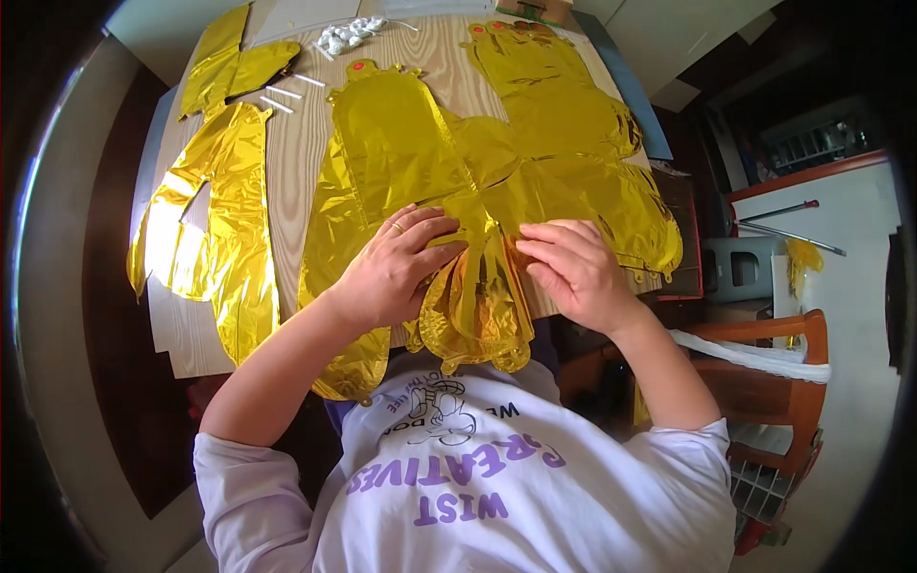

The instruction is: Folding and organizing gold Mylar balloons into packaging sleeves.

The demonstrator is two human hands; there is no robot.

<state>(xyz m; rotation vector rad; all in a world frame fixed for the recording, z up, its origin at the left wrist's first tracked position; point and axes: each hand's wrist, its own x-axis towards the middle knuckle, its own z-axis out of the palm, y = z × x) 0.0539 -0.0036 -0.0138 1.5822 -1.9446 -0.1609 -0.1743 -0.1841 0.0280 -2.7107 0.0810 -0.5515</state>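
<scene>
A large flat gold foil balloon (564,196) is spread over the near side of the wooden table, and its near part hangs over the edge in gathered folds. My left hand (406,263), with a ring on one finger, has its fingers bent over the foil left of these folds; its thumb is partly hidden. Across the folds, my right hand (578,272) pinches the foil near their right edge with thumb and fingertips. Another flat gold foil piece (224,205) lies at the left.
Several thin white sticks (284,93) and a bundle of small white pieces (349,35) lie on the table's (296,172) far left. To the right are a wooden chair (812,382), a grey plastic stool (745,267) and a long thin rod (788,234). A cardboard box (535,10) stands at the far edge.
</scene>
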